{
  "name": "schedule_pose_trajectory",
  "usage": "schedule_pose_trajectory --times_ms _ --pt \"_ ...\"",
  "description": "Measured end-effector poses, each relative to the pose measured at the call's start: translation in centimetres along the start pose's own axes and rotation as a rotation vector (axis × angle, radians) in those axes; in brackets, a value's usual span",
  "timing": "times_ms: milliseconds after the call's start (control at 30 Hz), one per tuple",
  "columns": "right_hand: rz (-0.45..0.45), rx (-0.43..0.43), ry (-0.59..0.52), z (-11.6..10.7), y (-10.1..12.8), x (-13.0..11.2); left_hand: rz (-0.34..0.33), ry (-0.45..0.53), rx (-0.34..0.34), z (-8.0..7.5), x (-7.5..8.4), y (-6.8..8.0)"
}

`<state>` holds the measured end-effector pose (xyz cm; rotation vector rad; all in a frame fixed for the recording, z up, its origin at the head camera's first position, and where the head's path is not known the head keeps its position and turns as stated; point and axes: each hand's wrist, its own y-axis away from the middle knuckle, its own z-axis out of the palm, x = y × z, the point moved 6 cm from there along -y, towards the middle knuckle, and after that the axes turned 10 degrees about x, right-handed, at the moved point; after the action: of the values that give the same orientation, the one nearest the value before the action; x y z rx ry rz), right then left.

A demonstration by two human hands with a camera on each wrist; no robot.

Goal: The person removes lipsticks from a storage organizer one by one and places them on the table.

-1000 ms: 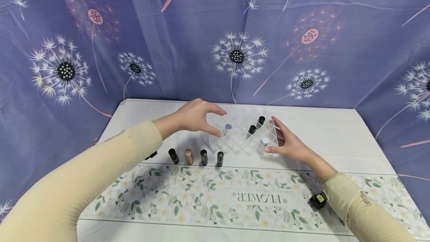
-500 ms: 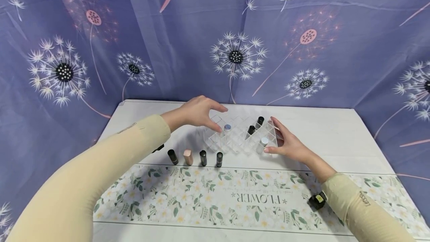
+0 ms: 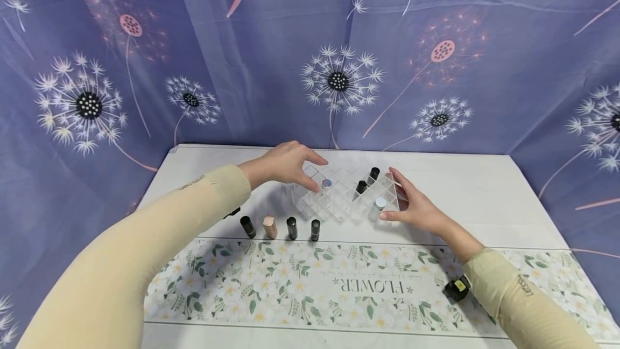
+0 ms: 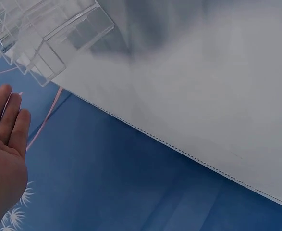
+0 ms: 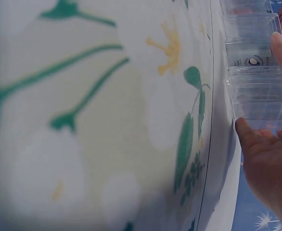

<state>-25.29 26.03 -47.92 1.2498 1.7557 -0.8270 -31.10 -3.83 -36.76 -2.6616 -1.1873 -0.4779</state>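
A clear acrylic grid organizer (image 3: 339, 204) stands on the white table and holds several capped tubes, black and silver. My left hand (image 3: 290, 166) hovers over its far left corner, fingers spread and slightly curved. In the left wrist view the left palm (image 4: 4, 144) is flat and apart from the organizer (image 4: 49, 38). My right hand (image 3: 411, 203) lies with straight fingers against the organizer's right side, thumb at the near right corner. In the right wrist view the right hand's fingers (image 5: 280, 53) touch the organizer's clear wall (image 5: 256, 72). Neither hand holds a tube.
Several loose tubes stand in a row left of the organizer: a black one (image 3: 247, 226), a pink one (image 3: 269, 227) and two more black ones. A floral runner (image 3: 368, 284) printed FLOWER crosses the near table. A purple dandelion curtain (image 3: 436, 69) backs the table.
Very little has changed: my left hand has settled a touch lower over the organizer's left end. The right hand stays against the right side. The view shifted slightly.
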Motion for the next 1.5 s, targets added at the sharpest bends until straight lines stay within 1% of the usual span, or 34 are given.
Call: schedule_pose_trajectory --times_ms 200,533,833,1000,1167,1333,1500 --pt "-0.003 0.003 0.0 -0.1 0.0 0.0 0.011 -0.021 -0.004 0.3 0.2 -0.4" --pt "0.001 0.002 0.007 -0.2 -0.1 0.2 0.04 -0.053 -0.012 1.2 0.4 -1.0" --pt "0.003 0.001 0.0 -0.1 -0.1 0.2 0.046 -0.058 -0.02 1.7 0.5 -1.1" --pt "0.005 0.001 -0.013 -0.1 -0.1 0.1 0.056 -0.078 -0.025 1.9 0.7 -1.1" --pt "0.006 0.003 -0.014 -0.1 -0.1 0.1 0.076 -0.101 -0.019 2.0 0.9 -1.1" --pt "0.009 0.004 -0.016 -0.1 -0.1 0.1 0.104 -0.091 -0.008 2.1 1.2 -1.1" --pt "0.012 0.003 -0.015 0.0 -0.1 0.2 0.112 -0.087 -0.01 2.3 1.3 -1.2"
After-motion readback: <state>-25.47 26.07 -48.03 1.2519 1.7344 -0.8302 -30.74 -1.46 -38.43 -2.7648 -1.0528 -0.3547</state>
